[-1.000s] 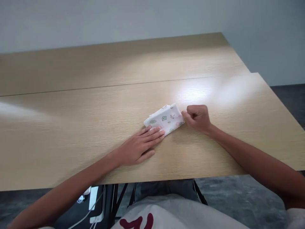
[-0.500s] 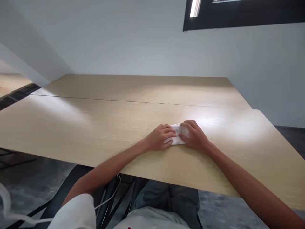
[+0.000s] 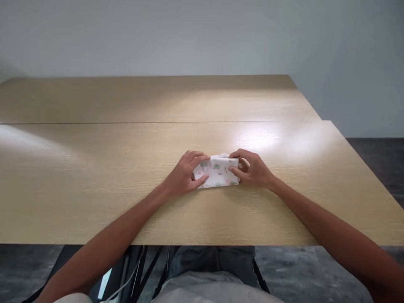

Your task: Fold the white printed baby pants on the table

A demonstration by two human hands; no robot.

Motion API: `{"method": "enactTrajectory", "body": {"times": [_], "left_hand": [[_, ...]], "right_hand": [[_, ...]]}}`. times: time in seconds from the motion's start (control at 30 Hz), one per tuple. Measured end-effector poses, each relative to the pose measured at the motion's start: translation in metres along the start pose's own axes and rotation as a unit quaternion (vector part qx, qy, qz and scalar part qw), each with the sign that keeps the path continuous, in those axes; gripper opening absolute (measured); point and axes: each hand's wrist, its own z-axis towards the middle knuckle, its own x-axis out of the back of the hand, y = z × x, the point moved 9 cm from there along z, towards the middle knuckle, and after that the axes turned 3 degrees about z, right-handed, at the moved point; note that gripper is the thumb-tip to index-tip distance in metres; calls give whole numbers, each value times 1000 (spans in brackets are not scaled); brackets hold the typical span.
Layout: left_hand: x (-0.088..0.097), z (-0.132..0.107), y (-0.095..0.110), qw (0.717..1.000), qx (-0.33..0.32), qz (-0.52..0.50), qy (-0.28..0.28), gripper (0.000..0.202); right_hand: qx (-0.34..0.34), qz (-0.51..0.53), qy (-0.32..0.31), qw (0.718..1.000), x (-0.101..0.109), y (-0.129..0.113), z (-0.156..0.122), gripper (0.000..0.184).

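A white cloth [image 3: 217,171] with small green and pink prints is folded into a flat rectangle on the table, near its front edge. My left hand [image 3: 186,173] grips its left end, thumb on the near side and fingers along the far side. At the right end, my right hand [image 3: 254,169] pinches the cloth between thumb and index finger. Some folded layers show along the far edge. The underside of the bundle is hidden.
The wooden table [image 3: 110,168] has a seam [image 3: 142,122] running across it and backs onto a grey wall [image 3: 189,38]. A black chair [image 3: 118,269] and a white cable [image 3: 134,271] are below the front edge at left.
My hands have moved apart to the two ends of the cloth, and more of its printed face shows. The head view has turned and levelled, so the window frame is out of sight.
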Motion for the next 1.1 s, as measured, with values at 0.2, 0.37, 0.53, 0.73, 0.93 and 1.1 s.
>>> {"method": "enactTrajectory", "body": {"times": [0.2,0.37,0.53,0.73,0.93,1.1], "left_hand": [[16,-2,18,997,-5,-68,42,31],[22,-6,50,926,-67,-359,-92,57],[12,-6,39,974,-108,-191,-63,19],[-11,-12,42,976,-190,36,-103,20],[-20,-17,45,963,-190,68,-178,29],[-27,-19,39,964,-169,69,-192,34]], "right_hand": [[62,62,-63,994,2,-43,-4,17],[71,162,-303,936,-25,-82,-27,14],[49,212,-120,969,-3,-60,-9,20],[21,21,-40,999,-5,-19,-7,9],[56,-59,-137,987,-22,-19,-12,13],[24,-27,-119,992,-15,-11,-9,6]]}}
